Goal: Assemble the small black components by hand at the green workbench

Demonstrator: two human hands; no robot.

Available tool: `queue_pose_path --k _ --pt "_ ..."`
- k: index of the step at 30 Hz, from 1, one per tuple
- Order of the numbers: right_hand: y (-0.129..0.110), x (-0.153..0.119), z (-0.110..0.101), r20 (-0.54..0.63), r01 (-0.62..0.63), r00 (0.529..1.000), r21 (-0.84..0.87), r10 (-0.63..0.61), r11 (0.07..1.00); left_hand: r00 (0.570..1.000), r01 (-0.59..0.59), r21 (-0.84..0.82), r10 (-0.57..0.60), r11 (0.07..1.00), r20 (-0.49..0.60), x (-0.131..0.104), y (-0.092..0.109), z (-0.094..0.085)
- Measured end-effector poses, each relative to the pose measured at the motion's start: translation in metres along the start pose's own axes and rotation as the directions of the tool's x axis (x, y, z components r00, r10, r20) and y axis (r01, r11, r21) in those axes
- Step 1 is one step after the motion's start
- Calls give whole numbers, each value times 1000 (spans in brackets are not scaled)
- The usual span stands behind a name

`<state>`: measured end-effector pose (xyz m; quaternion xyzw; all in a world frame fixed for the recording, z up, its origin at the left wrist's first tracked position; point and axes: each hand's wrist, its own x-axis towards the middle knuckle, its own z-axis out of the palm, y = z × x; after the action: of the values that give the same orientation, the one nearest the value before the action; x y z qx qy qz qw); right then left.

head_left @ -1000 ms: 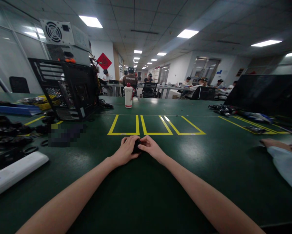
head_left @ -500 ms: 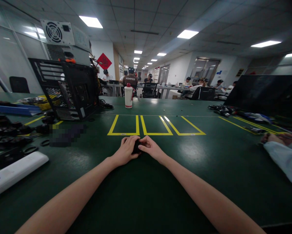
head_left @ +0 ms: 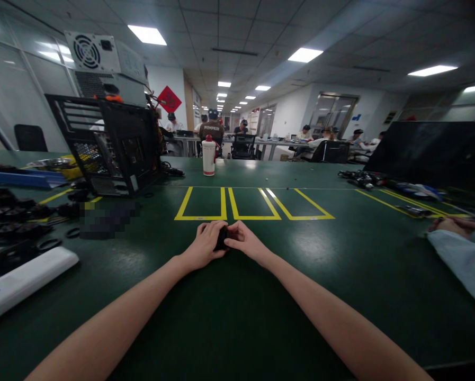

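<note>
A small black object (head_left: pixel 222 239) sits between my two hands on the green table (head_left: pixel 237 296), partly covered by fingers. My left hand (head_left: pixel 206 244) is wrapped round its left side. On its right side, my right hand (head_left: pixel 243 241) grips it with thumb and fingers pressed together. What the object is cannot be made out. Just beyond the hands, yellow tape outlines (head_left: pixel 253 217) mark the table top.
At the left are a computer case (head_left: pixel 132 148), black parts (head_left: pixel 7 230) and a white bar-shaped object (head_left: pixel 26 283). A white bottle (head_left: pixel 209 157) stands behind the outlines. Cables (head_left: pixel 362 179) and a person's sleeve (head_left: pixel 462 262) are at the right.
</note>
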<state>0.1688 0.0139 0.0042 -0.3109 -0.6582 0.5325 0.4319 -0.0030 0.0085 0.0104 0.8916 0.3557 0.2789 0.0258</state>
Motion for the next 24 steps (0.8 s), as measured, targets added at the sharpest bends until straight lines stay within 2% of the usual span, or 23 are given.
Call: queue_pose_path --k 4,7,10,13,20,24 --pt "0 1 2 -36 -2 999 -11 2 1000 1000 -1 -2 1 1000 3 -1 0 -1" --pt "-3 1 1 -45 -58 997 -24 57 998 1000 1 -5 -1 1000 9 0 1 -2" --pt "-6 0 0 -8 -76 997 0 76 997 1000 5 -4 -5 1000 7 0 1 -2" --pt "-8 -3 1 29 -43 999 3 43 999 1000 7 -8 -7 1000 18 0 2 -3" --pt "-6 -2 5 -58 11 998 -61 -15 998 1000 -1 -1 1 1000 4 0 2 -3" --pt "-5 0 3 -74 -50 996 -38 47 998 1000 6 7 -6 1000 -12 0 1 0"
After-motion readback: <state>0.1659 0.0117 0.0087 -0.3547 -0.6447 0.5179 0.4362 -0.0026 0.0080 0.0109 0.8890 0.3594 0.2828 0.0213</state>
